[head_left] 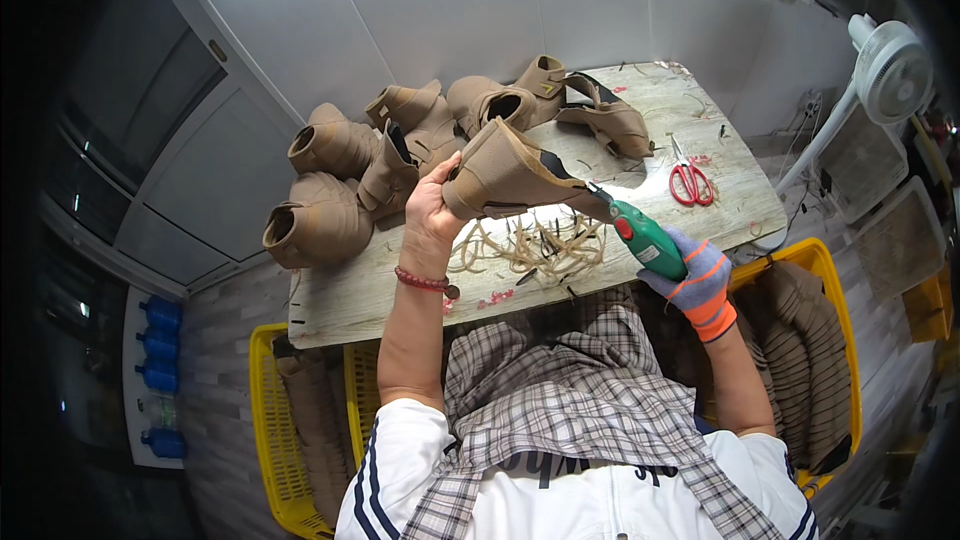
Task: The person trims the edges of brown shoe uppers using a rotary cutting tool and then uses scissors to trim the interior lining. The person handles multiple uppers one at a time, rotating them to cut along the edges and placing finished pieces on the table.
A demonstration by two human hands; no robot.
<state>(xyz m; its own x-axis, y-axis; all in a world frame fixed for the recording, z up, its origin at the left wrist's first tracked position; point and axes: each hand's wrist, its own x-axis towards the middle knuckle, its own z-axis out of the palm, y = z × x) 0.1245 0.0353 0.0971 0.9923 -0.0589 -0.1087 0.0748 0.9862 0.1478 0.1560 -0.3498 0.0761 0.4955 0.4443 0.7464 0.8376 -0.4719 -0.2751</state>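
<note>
My left hand (432, 206) grips a brown shoe upper (500, 170) by its rounded end and holds it tilted above the table. In a grey and orange knitted glove, my right hand (702, 283) is closed round a green handheld power tool (648, 242) with a red button. The tool's dark narrow tip meets, or nearly meets, the upper's right end; exact contact is hard to make out. Beneath the upper lies a tangle of thin tan trimmed strips (535, 248). Red-handled scissors (690, 180) rest on the table right of the upper.
Several brown uppers (318, 218) are heaped along the back and left of the light wooden table (340, 312). Yellow baskets (268, 430) holding stacked brown pieces (800, 340) flank my seat. A white fan (893, 70) stands at the right.
</note>
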